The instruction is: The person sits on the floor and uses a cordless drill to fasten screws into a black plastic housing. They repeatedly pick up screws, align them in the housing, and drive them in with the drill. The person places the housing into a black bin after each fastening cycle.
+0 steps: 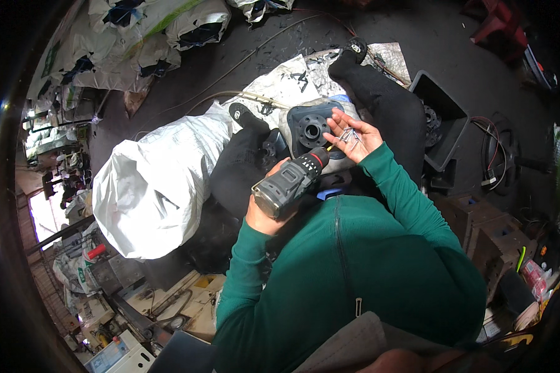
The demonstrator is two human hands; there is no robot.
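Note:
My left hand [265, 214] is wrapped round a grey and black cordless drill [290, 180] with a red ring near its chuck. The drill's bit points at my right hand [358, 135], which is palm up and cupped. Several thin silver screws [351, 135] lie in that palm. Between my legs sits a dark part with a square base and a round flange [313, 130]. Holes ring its central opening. The drill's chuck is just in front of this part. The trigger finger is hidden behind the drill body.
A big white sack [146, 196] gapes beside my left leg. To the right stands a black bin [445, 118] with similar dark round parts. Filled white sacks [155, 43] are piled at the far left. A hose [239, 94] runs over the white sheeting.

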